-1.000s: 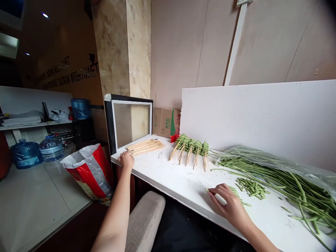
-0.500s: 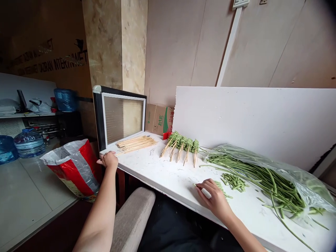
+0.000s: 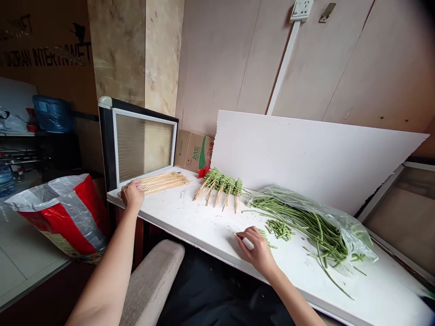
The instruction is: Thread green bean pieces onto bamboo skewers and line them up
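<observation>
My left hand [image 3: 132,195] is at the table's left edge, its fingers curled against the near ends of a pile of bamboo skewers [image 3: 165,182]. Whether a skewer is between those fingertips is hidden. Low over the front of the table, my right hand [image 3: 256,251] pinches a cut piece of green bean [image 3: 235,234], with only its tip showing. Beside that hand lie a few aligned bean pieces [image 3: 268,239], partly covered by it, and a heap of cut pieces [image 3: 280,230]. Several finished bean skewers [image 3: 222,183] stand in a row farther back, sticks toward me.
A clear plastic bag [image 3: 356,235] of long green beans [image 3: 306,217] lies on the white table [image 3: 190,222] at right. A cardboard box [image 3: 192,151] and a framed glass panel [image 3: 144,147] stand behind. A red-and-white sack [image 3: 64,217] and a padded armrest [image 3: 156,271] are left and below.
My view has turned to the right. My left hand has come closer to the skewer ends. My right hand keeps its pinch near the bean pieces.
</observation>
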{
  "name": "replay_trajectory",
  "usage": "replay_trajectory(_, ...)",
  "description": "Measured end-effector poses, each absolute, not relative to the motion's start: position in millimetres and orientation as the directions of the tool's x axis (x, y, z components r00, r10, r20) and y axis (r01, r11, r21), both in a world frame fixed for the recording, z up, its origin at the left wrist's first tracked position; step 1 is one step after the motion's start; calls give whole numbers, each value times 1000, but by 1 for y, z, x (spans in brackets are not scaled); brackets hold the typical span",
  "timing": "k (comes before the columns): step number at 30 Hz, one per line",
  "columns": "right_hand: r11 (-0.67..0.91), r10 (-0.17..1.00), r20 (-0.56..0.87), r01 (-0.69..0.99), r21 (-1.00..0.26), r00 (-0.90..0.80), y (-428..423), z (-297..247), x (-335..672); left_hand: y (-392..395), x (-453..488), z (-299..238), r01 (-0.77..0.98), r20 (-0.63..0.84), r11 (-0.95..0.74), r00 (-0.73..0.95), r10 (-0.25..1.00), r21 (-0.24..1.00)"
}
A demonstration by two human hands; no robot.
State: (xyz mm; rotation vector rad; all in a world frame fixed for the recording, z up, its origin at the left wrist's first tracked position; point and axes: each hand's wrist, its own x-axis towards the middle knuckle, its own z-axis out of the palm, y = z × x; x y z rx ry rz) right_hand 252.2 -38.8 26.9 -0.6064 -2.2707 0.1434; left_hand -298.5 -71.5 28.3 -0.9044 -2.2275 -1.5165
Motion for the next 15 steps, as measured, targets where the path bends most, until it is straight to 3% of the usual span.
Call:
replay_trajectory(6, 834, 550, 650, 385, -395, -524, -37, 29, 255, -33, -236, 44, 819, 669, 162, -550, 500, 551)
replay_trajectory(15, 680, 730, 621, 392, -620, -284, -34, 27, 256, 5, -124, 9, 876, 642, -144, -217, 735, 460)
